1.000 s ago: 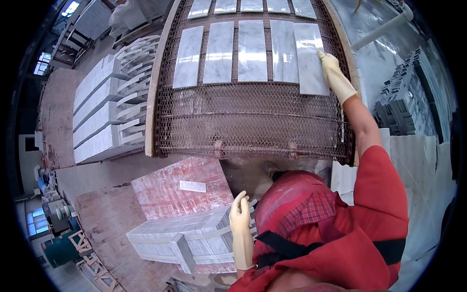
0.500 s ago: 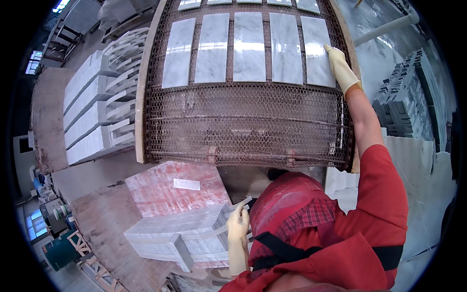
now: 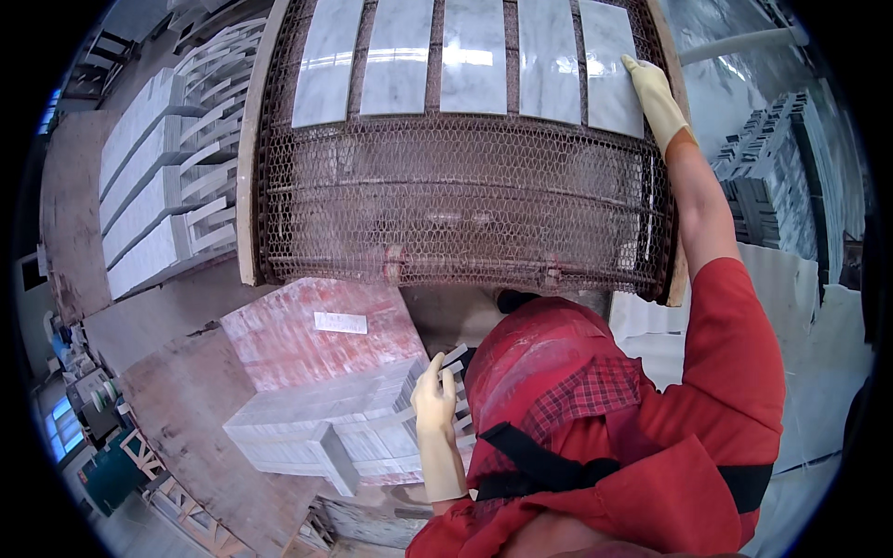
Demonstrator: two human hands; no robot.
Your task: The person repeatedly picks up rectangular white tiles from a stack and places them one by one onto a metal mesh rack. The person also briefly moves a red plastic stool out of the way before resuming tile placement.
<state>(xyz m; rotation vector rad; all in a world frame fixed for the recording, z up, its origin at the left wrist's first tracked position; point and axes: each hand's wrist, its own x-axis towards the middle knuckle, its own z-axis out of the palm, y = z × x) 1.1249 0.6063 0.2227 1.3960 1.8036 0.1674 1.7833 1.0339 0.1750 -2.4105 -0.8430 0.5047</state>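
Observation:
A row of polished white-grey marble tiles lies on a brown wire-mesh conveyor belt [image 3: 446,200]. My right hand [image 3: 657,100], in a cream rubber glove, grips the right edge of the rightmost marble tile [image 3: 610,79]; the fingers beneath are hidden. Lower down, my left hand [image 3: 434,395], gloved alike, is beside the end of a stack of marble tiles [image 3: 326,409]. Its index finger points up with the thumb apart, close to a thin pale strip [image 3: 455,354] sticking out there. I see nothing clearly held in it.
Further stacked slabs [image 3: 153,186] with thin strips between them stand left of the belt. A red-stained board [image 3: 321,344] leans behind the near stack, a white label on it. Wooden rails [image 3: 249,167] edge the belt. More stacked pieces [image 3: 772,177] stand at the right.
The view has tilted, so belt, stacks and tiles sit higher and slightly further left in the picture. My right hand stays at the same tile, my left at the same stack.

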